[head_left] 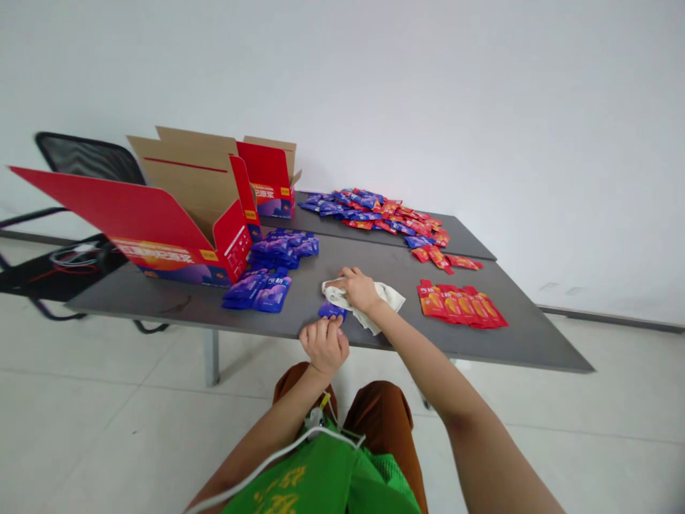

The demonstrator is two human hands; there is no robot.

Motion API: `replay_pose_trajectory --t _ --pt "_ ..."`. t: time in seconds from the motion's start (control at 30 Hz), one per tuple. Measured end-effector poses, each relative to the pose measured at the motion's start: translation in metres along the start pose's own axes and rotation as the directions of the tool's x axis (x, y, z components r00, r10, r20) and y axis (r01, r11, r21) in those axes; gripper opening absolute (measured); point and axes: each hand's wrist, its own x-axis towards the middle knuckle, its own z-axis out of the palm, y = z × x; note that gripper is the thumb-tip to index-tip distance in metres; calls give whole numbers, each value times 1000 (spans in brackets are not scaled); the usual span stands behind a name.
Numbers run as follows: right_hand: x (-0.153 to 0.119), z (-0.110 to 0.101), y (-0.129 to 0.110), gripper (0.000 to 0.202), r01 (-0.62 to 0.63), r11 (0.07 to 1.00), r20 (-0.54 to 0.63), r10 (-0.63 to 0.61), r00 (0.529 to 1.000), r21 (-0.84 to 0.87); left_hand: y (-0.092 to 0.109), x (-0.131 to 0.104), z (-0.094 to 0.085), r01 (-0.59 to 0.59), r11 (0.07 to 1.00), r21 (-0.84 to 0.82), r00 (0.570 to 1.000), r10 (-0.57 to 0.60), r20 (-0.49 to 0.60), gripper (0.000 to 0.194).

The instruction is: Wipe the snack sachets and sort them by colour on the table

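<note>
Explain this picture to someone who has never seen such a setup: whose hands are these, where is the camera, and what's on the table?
There is no machine here. One person works with two bare hands, and the single picture comes from a camera worn on that person's head, looking forward and down. The right hand holds a crumpled white cloth on the dark grey table top. The left hand is at the near edge, its fingertips by a flat blue-purple pouch partly hidden by the cloth. Open red cardboard boxes and more blue-purple pouches are to the left, overlapping red-orange pouches to the right, and a mixed heap of both colours farther back.
</note>
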Motion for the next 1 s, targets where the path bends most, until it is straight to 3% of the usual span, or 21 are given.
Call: replay_pose_trajectory --t 0.1,0.2,0.3,0.43,0.53,0.67,0.8,0.9,1.0 --pt "9 -3 6 46 -73 994 -9 73 997 -76 -1 0 0 -20 1000 -8 1000 20 -13 27" --pt "1 -9 6 45 -98 989 -65 91 994 -107 1 0 0 -11 1000 3 999 11 -41 25" --pt "-20 -13 0 46 -21 997 -100 14 995 -68 3 1 -1 -19 1000 16 998 20 -56 25" --pt "-41 -3 -12 43 113 993 -61 -110 992 45 3 1 0 -20 998 54 999 22 -36 25" --pt "-39 3 -19 40 -20 999 -92 24 995 49 7 2 -6 2 999 52 1000 -2 6 26" --pt "-19 4 -19 36 -243 970 -155 239 958 -10 18 9 -22 46 992 121 990 -61 130 27" --pt "1 -2 -6 32 -422 906 -133 418 899 -5 26 25 -36 -65 978 199 951 0 310 22" --pt "6 -15 11 35 -522 852 -70 524 849 48 31 42 -41 -136 973 188 939 66 338 21" --pt "0 -36 28 40 -559 821 -68 568 820 117 36 56 -40 -92 973 212 947 20 321 51"
